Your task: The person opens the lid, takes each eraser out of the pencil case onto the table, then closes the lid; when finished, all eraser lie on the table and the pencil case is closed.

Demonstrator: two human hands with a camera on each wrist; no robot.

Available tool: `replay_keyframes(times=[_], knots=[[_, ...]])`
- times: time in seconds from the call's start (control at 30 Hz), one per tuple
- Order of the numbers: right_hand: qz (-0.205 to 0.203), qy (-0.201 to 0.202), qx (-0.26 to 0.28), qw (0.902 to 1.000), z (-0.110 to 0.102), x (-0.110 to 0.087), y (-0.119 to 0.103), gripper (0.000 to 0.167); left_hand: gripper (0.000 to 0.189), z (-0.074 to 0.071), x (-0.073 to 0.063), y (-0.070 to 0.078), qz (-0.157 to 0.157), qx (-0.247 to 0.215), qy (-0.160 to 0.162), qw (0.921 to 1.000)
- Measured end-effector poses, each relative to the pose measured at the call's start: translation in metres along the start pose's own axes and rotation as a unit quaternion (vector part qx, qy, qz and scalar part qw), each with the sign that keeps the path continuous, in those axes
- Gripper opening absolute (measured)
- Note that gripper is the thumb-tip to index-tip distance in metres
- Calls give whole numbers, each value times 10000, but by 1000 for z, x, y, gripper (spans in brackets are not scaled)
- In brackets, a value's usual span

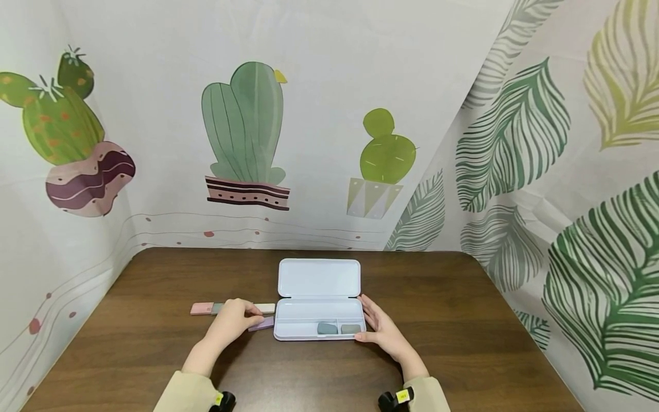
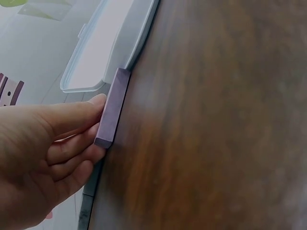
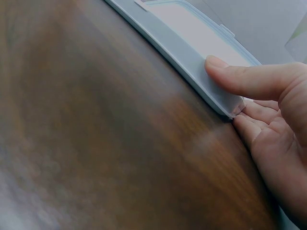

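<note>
My left hand point(image 1: 234, 318) pinches a flat purple block point(image 2: 114, 108) between thumb and fingertips, low over the table. Its far end is right at the left side of the pencil case point(image 1: 304, 337). That case is pale blue-white and stands with its lid point(image 1: 319, 278) raised at the back. Inside, a grey-blue block point(image 1: 327, 328) and a grey-green block point(image 1: 351, 329) lie in two small front compartments. At the case's right end, my right hand point(image 1: 382, 326) grips the front corner, thumb point(image 3: 230, 76) on the near wall and fingers along the side.
Left of the case a row of flat blocks lies end to end: a pink one point(image 1: 201, 309), a grey-green one point(image 1: 217, 309) partly behind my left hand, and a cream one point(image 1: 265, 308). The brown wooden table point(image 1: 437, 297) ends at a printed cloth backdrop point(image 1: 329, 229).
</note>
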State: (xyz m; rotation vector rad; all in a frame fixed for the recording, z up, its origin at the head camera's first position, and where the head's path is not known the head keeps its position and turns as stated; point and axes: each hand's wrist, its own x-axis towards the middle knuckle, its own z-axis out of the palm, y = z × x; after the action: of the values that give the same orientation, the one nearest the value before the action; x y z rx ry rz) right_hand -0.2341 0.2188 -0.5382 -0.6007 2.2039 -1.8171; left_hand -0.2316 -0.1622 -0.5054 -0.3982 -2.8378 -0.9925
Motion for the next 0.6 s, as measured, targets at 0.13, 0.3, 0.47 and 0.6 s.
replay_keyframes(times=[0.13,0.3,0.47,0.6], knots=[[-81,-34,-1,10000,0,0,1,96,6,0,1,2,-30,-34,61,10000],[4,-6,42,10000,0,0,1,96,6,-1,4,6,-82,-72,188,9998],[105,60,35,9999,0,0,1,99,6,0,8,15,192,-169,361,9990],[27,46,-40,10000,0,0,1,99,8,5,11,23,512,-506,365,9967]])
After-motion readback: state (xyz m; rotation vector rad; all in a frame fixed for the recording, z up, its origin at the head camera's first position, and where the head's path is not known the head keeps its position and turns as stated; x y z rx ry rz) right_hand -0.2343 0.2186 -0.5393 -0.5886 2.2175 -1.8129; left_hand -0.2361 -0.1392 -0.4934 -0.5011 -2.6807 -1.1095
